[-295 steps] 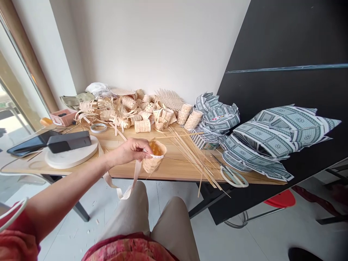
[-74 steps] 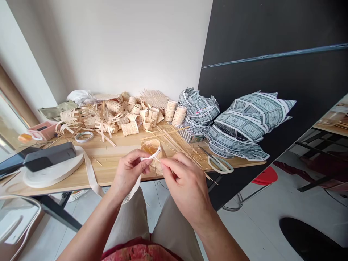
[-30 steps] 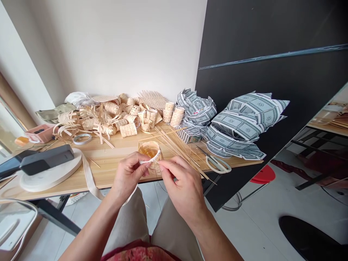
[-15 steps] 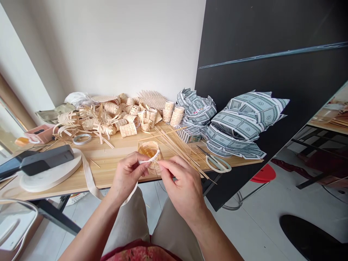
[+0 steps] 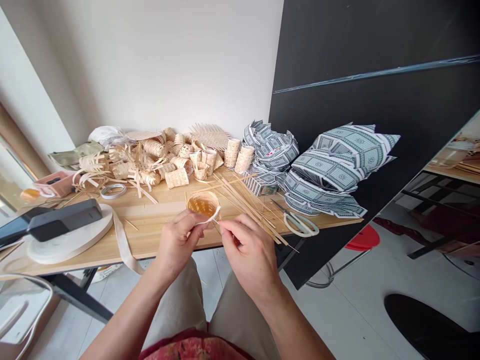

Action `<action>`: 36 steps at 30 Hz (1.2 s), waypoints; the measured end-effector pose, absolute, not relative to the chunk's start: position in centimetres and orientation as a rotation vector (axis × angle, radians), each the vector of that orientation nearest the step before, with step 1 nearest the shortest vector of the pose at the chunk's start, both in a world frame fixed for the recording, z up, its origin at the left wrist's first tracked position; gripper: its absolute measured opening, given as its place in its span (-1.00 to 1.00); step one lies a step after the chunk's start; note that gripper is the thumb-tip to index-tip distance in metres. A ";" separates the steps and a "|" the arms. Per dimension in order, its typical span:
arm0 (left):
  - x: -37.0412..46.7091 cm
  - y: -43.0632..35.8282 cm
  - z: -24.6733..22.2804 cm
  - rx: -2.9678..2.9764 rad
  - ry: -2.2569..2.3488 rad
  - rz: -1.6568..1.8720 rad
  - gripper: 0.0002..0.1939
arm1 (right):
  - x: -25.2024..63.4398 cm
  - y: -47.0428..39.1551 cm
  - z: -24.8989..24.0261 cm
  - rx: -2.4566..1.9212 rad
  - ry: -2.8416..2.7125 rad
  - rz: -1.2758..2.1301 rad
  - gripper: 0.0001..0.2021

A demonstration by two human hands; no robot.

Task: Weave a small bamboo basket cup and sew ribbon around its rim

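Small woven basket (image 5: 203,204) near front edge of table (image 5: 150,217). Left hand (image 5: 179,242) grips white-banded rim; right hand (image 5: 250,245), grip narrow, pinches thin strand (image 5: 216,221) there. Behind: woven pieces (image 5: 150,155). Rightward: loose strips (image 5: 249,202), scissors (image 5: 302,224), patterned paper shapes (image 5: 332,172). Leftward: dark device (image 5: 65,220) on white roll (image 5: 56,250), lettering unreadable.

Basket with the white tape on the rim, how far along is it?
Already done, it seems: the basket is woven and tape lies along its near rim. In hand: the left hand pinches the taped rim, the right hand a thin piece beside it. Likely remaining: the far rim, which shows no tape.
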State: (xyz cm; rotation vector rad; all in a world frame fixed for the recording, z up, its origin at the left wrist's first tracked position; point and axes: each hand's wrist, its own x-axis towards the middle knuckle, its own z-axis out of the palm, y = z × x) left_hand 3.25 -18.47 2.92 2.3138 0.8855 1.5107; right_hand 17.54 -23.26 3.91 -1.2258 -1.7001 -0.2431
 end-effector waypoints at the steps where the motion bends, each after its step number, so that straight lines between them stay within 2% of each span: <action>1: 3.3 -18.4 2.8 2.405 0.913 1.542 -0.86 | 17.6 -23.2 3.7 -1.238 -1.689 -0.248 -0.76; 5: 3.8 -18.5 2.1 2.698 1.020 1.609 -0.83 | 17.7 -23.0 2.8 -1.281 -1.636 -0.263 -0.79; 11: 4.7 -19.0 1.1 2.829 1.054 1.557 -0.79 | 17.5 -22.6 1.7 -1.317 -1.605 -0.336 -0.77; 21: 3.8 -17.7 -0.1 2.861 1.116 1.487 -0.79 | 17.8 -22.6 1.3 -1.407 -1.603 -0.156 -0.83; 30: 3.5 -17.6 0.1 2.980 0.962 1.480 -0.75 | 18.0 -22.6 2.0 -1.346 -1.604 -0.071 -0.84; 36: 1.6 -16.5 2.0 3.116 0.823 1.518 -0.73 | 20.2 -23.3 4.6 -1.261 -1.572 -0.109 -0.85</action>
